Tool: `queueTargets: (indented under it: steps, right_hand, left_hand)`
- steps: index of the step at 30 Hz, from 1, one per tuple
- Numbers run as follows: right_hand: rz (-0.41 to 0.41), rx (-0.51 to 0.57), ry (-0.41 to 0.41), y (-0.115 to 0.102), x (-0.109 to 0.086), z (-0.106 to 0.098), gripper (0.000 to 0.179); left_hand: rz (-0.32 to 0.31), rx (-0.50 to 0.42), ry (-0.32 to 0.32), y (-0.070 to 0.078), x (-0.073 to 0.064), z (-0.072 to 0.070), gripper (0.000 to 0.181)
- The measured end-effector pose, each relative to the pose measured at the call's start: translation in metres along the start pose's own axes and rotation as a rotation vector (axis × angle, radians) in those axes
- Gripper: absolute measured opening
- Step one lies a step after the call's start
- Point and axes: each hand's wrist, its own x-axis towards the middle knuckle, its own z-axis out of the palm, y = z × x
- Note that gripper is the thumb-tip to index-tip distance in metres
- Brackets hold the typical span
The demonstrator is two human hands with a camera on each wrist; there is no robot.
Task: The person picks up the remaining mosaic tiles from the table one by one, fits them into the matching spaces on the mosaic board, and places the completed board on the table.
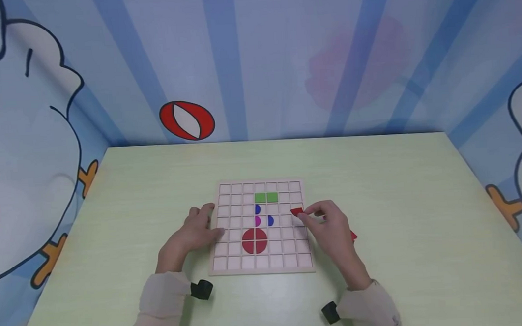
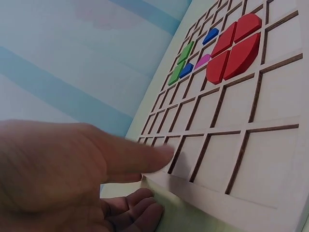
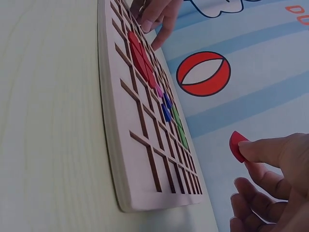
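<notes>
A wooden grid board (image 1: 262, 273) lies on the table between both hands. My left hand (image 1: 196, 231) is at its left edge, the thumb (image 2: 157, 158) over the rim and the other fingers spread along the side. My right hand (image 1: 331, 230) pinches a small red piece (image 3: 236, 146) with a curved edge between thumb and forefinger, above the board's right edge. In the board's cells sit red quarter-circle pieces (image 1: 248, 235) forming a disc, two green squares (image 1: 272, 197), two blue half-round pieces (image 1: 270, 220) and a magenta half-round piece (image 1: 257, 221).
Another red piece (image 1: 354, 235) shows on the table, partly hidden behind the right hand. The pale table (image 1: 376, 171) ends at a blue striped wall (image 1: 264, 64) with a printed red-and-white ball. Black wrist cameras (image 1: 201, 289) jut from both sleeves.
</notes>
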Motion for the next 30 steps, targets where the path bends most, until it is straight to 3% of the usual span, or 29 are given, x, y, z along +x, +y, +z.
queueTargets:
  steps: [15,30]
  right_hand:
    - [0.047,-0.010,-0.012,-0.008,-0.007,0.012,0.020]
    - [0.041,-0.020,-0.012,-0.009,-0.008,0.014,0.021]
  left_hand:
    - [0.039,0.022,0.007,0.005,-0.002,-0.004,0.062]
    - [0.027,0.065,-0.012,0.005,-0.002,-0.001,0.069]
